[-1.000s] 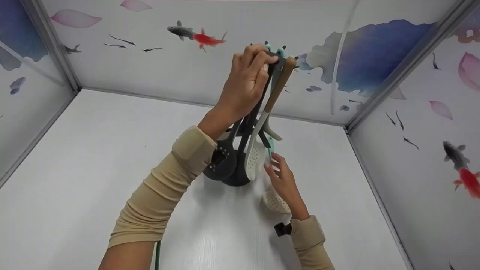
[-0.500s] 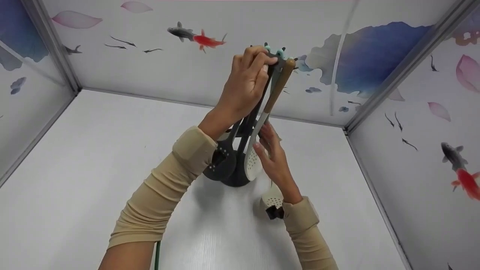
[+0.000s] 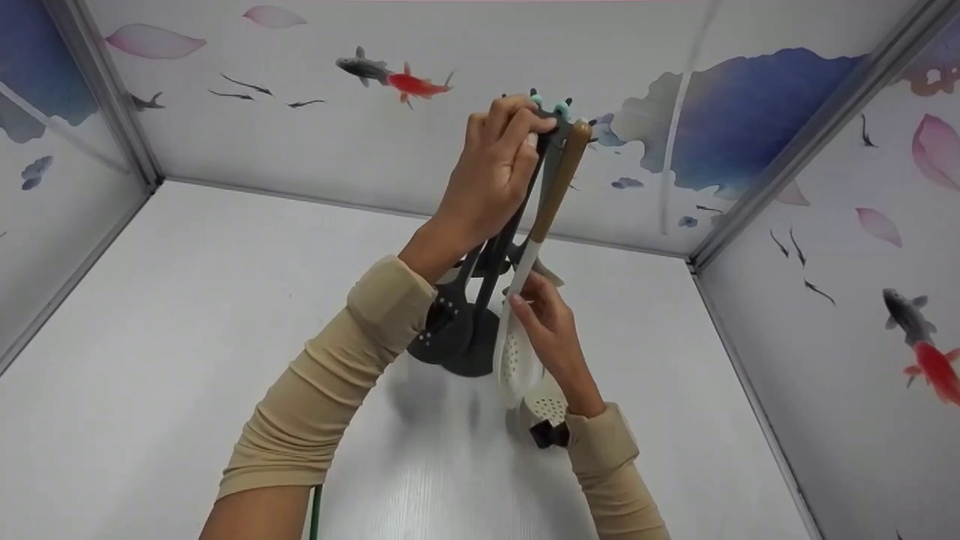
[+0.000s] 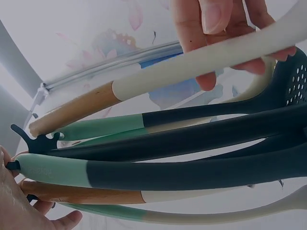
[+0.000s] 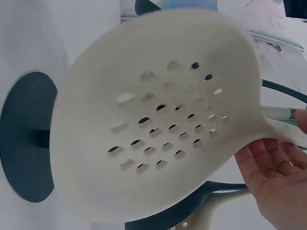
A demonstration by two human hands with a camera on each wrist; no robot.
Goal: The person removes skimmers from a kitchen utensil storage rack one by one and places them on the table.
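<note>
My left hand [image 3: 491, 169] grips the top of a dark utensil stand [image 4: 41, 141] with small hooks, where several utensils hang. My right hand [image 3: 553, 319] pinches the pale neck of a cream skimmer [image 3: 514, 360] with a wooden handle. Its handle top stays beside a dark hook in the left wrist view, where the right fingers [image 4: 206, 81] lie around the pale stem. The skimmer's perforated bowl fills the right wrist view. Dark utensils with mint handles [image 4: 53, 170] hang close by. A dark perforated skimmer [image 3: 442, 330] hangs left of the cream one.
Below my right hand is another cream perforated utensil [image 3: 545, 405], partly covered by the wrist camera [image 3: 549, 433]. The stand's dark round base [image 5: 26, 136] shows in the right wrist view. White panels with painted fish [image 3: 405, 82] and metal frames [image 3: 795, 157] enclose the white surface.
My right hand has moved up and left from beside the utensils and now pinches the cream skimmer's neck. The skimmer's bowl has shifted down and slightly right. My left hand stays at the stand's top.
</note>
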